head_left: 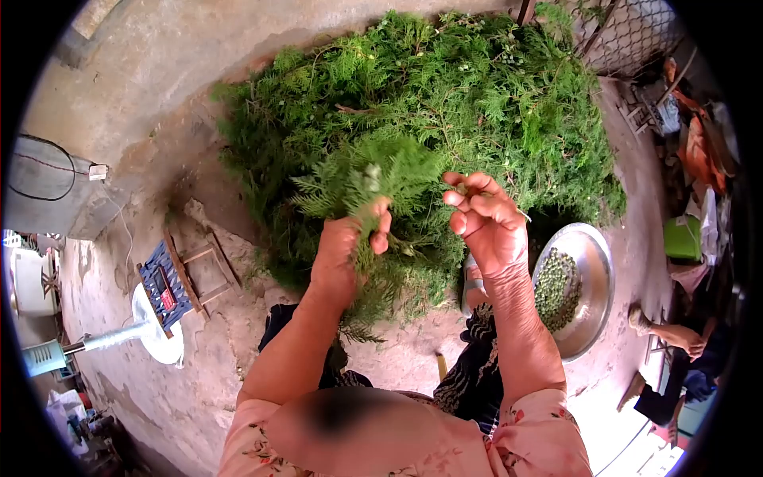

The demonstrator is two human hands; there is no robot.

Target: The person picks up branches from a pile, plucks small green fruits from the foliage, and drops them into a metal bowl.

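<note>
My left hand (350,242) is closed round the stems of a leafy green conifer sprig (397,163), its flat fronds fanning up and to the right. Pale, blurred bits show among the fronds. To the right of the sprig and apart from it, my right hand (491,219) is raised with curled fingers, pinching what looks like a small green cone (462,189), partly hidden by the fingertips. Beyond both hands lies a large heap of cut conifer branches (477,103). A wide metal basin (600,298) beside my right forearm holds many small green cones (556,290).
On the left stand a small wooden-framed stool (211,266) and a pedestal fan (119,338). A wall (159,71) runs behind the heap. At the right edge are a green container (682,238), piled bags and a seated person's arm (675,338) and legs.
</note>
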